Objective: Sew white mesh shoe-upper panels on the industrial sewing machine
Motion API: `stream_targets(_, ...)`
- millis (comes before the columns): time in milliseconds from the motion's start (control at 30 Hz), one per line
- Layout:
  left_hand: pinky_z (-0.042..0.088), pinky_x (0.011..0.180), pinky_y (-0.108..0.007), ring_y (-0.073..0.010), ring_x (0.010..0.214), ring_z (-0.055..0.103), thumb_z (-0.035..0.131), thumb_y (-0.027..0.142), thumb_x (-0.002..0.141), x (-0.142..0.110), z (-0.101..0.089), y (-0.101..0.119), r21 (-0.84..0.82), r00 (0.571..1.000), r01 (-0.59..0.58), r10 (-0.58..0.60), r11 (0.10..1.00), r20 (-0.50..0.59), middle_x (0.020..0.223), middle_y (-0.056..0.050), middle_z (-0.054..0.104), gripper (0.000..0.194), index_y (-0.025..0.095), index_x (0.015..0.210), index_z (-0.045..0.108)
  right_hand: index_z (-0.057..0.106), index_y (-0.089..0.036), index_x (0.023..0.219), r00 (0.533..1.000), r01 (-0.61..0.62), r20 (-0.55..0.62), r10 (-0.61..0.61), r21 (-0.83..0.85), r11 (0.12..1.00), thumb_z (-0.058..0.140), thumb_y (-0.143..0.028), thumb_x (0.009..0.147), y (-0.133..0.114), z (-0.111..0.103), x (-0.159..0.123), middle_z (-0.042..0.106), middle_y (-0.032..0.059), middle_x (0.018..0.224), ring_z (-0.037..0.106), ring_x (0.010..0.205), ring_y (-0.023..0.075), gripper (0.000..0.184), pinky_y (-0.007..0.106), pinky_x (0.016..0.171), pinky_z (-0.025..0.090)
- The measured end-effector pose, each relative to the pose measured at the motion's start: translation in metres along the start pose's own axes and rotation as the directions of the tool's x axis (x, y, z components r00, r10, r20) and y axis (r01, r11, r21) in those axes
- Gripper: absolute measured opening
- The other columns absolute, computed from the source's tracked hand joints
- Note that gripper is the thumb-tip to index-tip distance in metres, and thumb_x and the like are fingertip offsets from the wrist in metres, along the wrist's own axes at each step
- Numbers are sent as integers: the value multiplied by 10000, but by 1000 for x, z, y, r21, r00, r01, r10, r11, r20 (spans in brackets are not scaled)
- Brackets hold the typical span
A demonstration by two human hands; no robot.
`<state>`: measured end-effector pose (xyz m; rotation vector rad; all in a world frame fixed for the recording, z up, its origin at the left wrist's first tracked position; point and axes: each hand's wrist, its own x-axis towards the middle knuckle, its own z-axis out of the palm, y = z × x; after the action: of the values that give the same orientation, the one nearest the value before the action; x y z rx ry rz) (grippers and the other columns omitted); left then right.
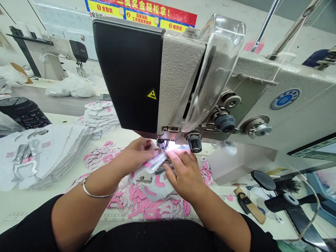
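My left hand and my right hand rest close together on a small silvery-white fabric piece under the presser foot of a sewing machine. Both hands press the piece flat with fingers bent, pinching its edges from either side of the needle. A work light shines on the spot between the fingertips. Many pink and white cut shapes lie scattered on the table beneath my forearms. A silver bangle circles my left wrist.
Stacks of white cut panels sit at the left, with more behind them. Scissors and black tools lie at the right. Another sewing machine stands at the back left, with white bags beside it.
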<state>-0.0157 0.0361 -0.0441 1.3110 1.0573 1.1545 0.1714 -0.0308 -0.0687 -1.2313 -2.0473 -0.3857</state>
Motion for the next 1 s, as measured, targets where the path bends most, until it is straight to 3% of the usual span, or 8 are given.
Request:
stream_targets(67,468,658,-330,-209,720,609,798,324,685,-8,1,0,296,988,-114,140,948,-68,771,-39,670,190,206,779,682,619,-166,1242,1000,-1,-18,1,3,1000,523,-313,957,0,2,-1,668,113,1055,578,1046,264,335,444,948,473)
stream_targets(133,460,816,-384,-248,901,614,722,352,768,-19,2,0,547,936,-265,348,794,-53,942,-52,688,189,233,911,685,618,-166,1243,999,-4,-35,5,12,1000,529,-307,952,0,4,-2,665,112,1042,581,1037,263,335,450,958,474)
stream_targets(233,359,997,-464,-289,1057,567,686,364,803,-35,5,-2,716,814,-481,561,506,150,1039,-66,673,221,244,989,688,630,-171,1230,999,-16,-37,17,34,999,541,-302,945,2,3,-1,658,108,1004,583,1027,266,326,464,968,477)
stream_targets(333,322,1011,-490,-289,1031,556,669,381,825,-43,8,-6,772,767,-542,571,333,292,1038,-78,660,256,241,1039,680,653,-192,1209,999,-49,23,47,67,997,545,-313,943,10,-2,2,637,114,1010,588,1010,266,311,461,932,501)
stream_targets(467,326,994,-489,-282,1020,546,633,348,859,-42,9,-10,803,770,-524,562,286,302,1020,-85,652,249,246,1084,665,684,-296,1180,992,-98,89,91,77,992,598,-346,916,24,-8,7,623,86,1061,579,1029,264,282,461,927,499)
stream_targets(567,336,980,-476,-278,1018,549,628,314,859,-42,9,-10,801,769,-525,564,287,302,1022,-79,653,239,254,1088,663,697,-343,1166,989,-72,134,58,100,992,633,-333,890,32,-11,11,632,58,1011,590,980,244,284,430,898,508)
stream_targets(800,336,998,-467,-252,1002,570,609,217,856,-37,5,-11,799,730,-555,597,234,332,1043,-60,662,225,277,1059,685,688,-351,1199,975,-31,223,16,67,997,643,-347,862,29,-18,16,604,43,937,576,766,182,341,328,711,520)
stream_targets(1000,336,973,-445,-229,1003,581,574,205,898,-29,-5,-11,771,697,-601,610,210,377,1031,-49,664,212,293,1038,707,664,-299,1246,979,-64,199,43,98,993,610,-374,893,21,-12,11,556,71,981,561,845,201,365,360,766,532)
